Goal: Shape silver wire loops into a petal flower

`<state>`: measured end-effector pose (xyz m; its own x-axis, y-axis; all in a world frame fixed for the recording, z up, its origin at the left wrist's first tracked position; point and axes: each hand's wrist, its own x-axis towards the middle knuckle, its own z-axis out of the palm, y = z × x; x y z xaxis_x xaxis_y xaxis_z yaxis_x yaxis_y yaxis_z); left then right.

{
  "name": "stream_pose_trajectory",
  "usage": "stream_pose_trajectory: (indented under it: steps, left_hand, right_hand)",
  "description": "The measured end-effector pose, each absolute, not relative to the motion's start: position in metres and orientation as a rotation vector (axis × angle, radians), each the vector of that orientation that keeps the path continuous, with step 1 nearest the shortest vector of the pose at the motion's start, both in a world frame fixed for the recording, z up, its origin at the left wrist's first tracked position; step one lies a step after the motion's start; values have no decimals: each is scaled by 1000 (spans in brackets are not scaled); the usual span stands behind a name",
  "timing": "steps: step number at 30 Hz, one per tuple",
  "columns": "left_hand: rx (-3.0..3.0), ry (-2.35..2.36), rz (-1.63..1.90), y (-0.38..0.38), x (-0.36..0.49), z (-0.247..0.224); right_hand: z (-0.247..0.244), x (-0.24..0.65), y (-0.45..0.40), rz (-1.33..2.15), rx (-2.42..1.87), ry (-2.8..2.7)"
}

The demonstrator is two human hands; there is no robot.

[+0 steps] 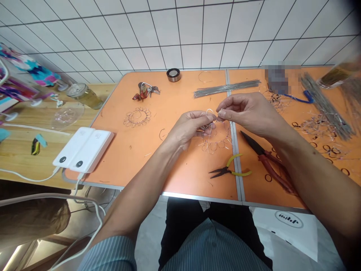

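My left hand point(194, 126) pinches a looped wire ring point(216, 145) between thumb and fingers, just above the orange table point(180, 169). Close by on its right, my right hand point(239, 111) has thumb and forefinger pressed together on the upper edge of the same wirework. Thin silvery wire ends stick out around the fingertips. Small scalloped loops run along the ring's lower side, below my hands. Yellow-handled pliers point(224, 171) lie under the ring, and red-handled pliers point(263, 156) lie to the right, partly beneath my right forearm.
A finished-looking wire ring point(137, 117), keys point(145, 91) and a tape roll point(173, 74) lie left and back. Wire bundles point(227, 89) and tangled wire pieces point(318, 126) are at the back and right. White power banks point(83, 149) with cables sit at the left edge.
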<state>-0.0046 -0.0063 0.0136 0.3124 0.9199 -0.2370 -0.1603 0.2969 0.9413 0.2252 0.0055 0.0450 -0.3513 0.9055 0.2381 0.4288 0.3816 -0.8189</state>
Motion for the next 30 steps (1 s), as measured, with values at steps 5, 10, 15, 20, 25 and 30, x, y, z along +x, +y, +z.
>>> stream_pose_trajectory:
  steps: [5, 10, 15, 20, 25, 30]
  left_hand:
    - [966, 970, 884, -5, -5, 12]
    - [960, 943, 900, -6, -4, 12]
    - [952, 940, 902, -7, -4, 15]
    - [936, 946, 907, -8, -3, 16]
    - [962, 917, 909, -7, -3, 16]
    - [943, 924, 897, -5, -3, 15]
  right_hand:
    - [41, 229, 7, 817, -1142, -1965]
    - [41, 228, 6, 840, -1168, -1944]
    - [43, 227, 5, 850, -1184, -1965]
    - [42, 228, 6, 842, -1190, -1987]
    - [43, 226, 6, 934, -1163, -1920]
    - [47, 222, 3, 1052, -1265, -1756]
